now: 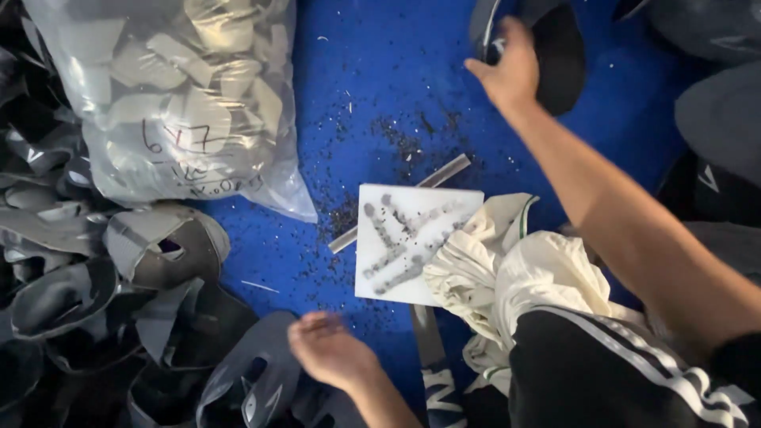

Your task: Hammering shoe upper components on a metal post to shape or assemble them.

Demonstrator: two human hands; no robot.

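My right hand (pixel 507 67) reaches to the far side of the blue mat (pixel 380 79) and grips the edge of a black shoe upper (pixel 559 55). At the near edge my left hand (pixel 329 349) is blurred, fingers loosely curled, hovering over a grey shoe upper (pixel 254 372) without clearly holding it. Between the hands lies a white square board (pixel 412 242) marked with dark pitted lines, resting on a thin grey strip (pixel 444 170). A crumpled cream cloth (pixel 507 269) lies against the board's right side.
A clear plastic bag (pixel 174 95) full of pale cut pieces stands at the upper left. Several grey and black shoe uppers (pixel 95 293) are heaped along the left. More dark pieces (pixel 713 111) sit at the upper right. Dark crumbs speckle the mat.
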